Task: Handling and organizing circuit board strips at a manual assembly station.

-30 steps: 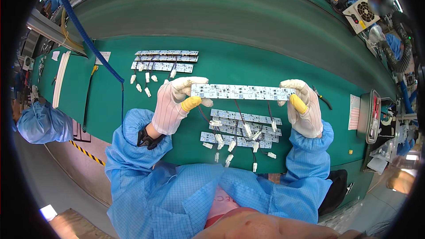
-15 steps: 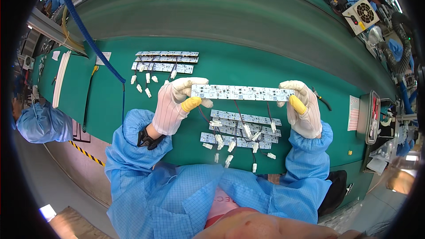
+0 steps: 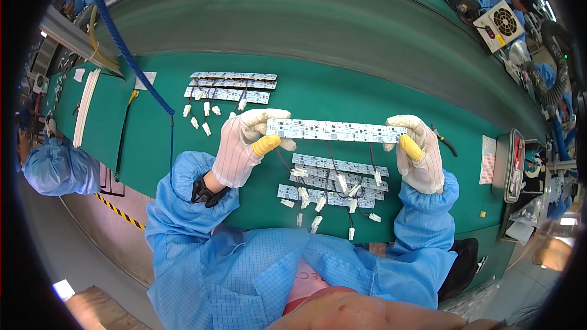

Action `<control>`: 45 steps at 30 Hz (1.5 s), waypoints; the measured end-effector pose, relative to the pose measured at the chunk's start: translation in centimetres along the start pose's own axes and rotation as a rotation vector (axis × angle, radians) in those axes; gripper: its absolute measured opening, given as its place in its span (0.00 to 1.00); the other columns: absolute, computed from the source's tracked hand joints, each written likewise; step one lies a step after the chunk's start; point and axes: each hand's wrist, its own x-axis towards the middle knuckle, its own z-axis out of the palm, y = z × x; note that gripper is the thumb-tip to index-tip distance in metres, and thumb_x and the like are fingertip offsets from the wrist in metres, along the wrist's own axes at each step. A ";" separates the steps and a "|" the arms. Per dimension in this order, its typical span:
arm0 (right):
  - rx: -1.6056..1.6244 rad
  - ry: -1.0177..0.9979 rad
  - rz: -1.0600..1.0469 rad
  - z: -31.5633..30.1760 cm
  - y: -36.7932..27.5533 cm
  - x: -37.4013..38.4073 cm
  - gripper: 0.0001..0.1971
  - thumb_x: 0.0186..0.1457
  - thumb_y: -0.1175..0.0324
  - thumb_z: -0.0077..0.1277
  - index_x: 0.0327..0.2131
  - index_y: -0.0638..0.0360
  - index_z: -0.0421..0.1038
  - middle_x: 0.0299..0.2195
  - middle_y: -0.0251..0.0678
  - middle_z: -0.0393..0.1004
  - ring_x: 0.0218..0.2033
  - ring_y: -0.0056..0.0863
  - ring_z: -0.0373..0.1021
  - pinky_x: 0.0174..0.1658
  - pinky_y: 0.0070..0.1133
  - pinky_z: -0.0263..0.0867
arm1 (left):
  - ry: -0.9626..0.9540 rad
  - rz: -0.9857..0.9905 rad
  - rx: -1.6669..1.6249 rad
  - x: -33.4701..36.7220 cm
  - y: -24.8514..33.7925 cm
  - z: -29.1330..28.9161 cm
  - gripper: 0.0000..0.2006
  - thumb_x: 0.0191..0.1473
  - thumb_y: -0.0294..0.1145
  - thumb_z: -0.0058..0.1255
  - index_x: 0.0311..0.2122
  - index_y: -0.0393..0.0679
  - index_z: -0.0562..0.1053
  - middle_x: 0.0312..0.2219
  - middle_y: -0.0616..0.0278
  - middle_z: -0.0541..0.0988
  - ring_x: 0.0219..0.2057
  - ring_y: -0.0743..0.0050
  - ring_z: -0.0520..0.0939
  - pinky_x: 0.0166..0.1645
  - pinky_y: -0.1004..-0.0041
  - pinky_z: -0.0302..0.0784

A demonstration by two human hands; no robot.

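Note:
Between my two gloved hands I hold a long white circuit board strip point(image 3: 336, 130) level above the green mat. My left hand point(image 3: 247, 143) pinches its left end, with a yellow cover on the thumb. The right end is gripped by my right hand point(image 3: 417, 150), whose thumb also wears a yellow cover. Dark red wires hang down from behind the strip. Under it, nearer to me, lie several similar circuit board strips point(image 3: 330, 195) with wires and white connectors point(image 3: 320, 203). Farther left rests another group of circuit board strips point(image 3: 235, 95), also wired.
A blue coiled hose point(image 3: 128, 55) hangs at the left, near long white rods point(image 3: 87, 107). Pliers point(image 3: 446, 142) lie beyond my right hand, beside a printed sheet point(image 3: 488, 159) and a metal tray point(image 3: 515, 165). A box-shaped fan unit point(image 3: 500, 25) stands far right. People in blue work nearby.
My hands and the circuit board strip stay nearly still. The whole view has shifted very slightly.

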 end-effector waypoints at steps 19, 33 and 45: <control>0.007 0.055 -0.082 0.5 0.9 0.2 0.18 0.58 0.61 0.49 0.46 0.65 0.64 0.28 0.35 0.71 0.21 0.11 0.60 0.20 0.07 0.49 | -0.052 -0.011 -0.133 0.3 -0.2 0.0 0.26 0.54 0.46 0.52 0.48 0.32 0.67 0.27 0.58 0.82 0.34 0.79 0.79 0.42 0.77 0.72; 0.070 0.110 0.044 0.2 0.5 -0.3 0.20 0.56 0.61 0.51 0.46 0.65 0.64 0.27 0.39 0.72 0.10 0.07 0.54 0.15 0.06 0.47 | -0.029 -0.015 -0.090 0.4 0.1 0.3 0.26 0.53 0.47 0.52 0.47 0.34 0.69 0.26 0.59 0.82 0.32 0.81 0.80 0.39 0.79 0.72; 0.036 0.230 0.022 0.3 -0.4 -0.6 0.17 0.56 0.65 0.52 0.45 0.64 0.65 0.27 0.32 0.71 0.17 0.07 0.58 0.18 0.06 0.47 | -0.052 0.219 0.187 0.3 -0.4 -0.4 0.23 0.51 0.40 0.56 0.46 0.31 0.70 0.39 0.52 0.75 0.33 0.70 0.81 0.38 0.75 0.75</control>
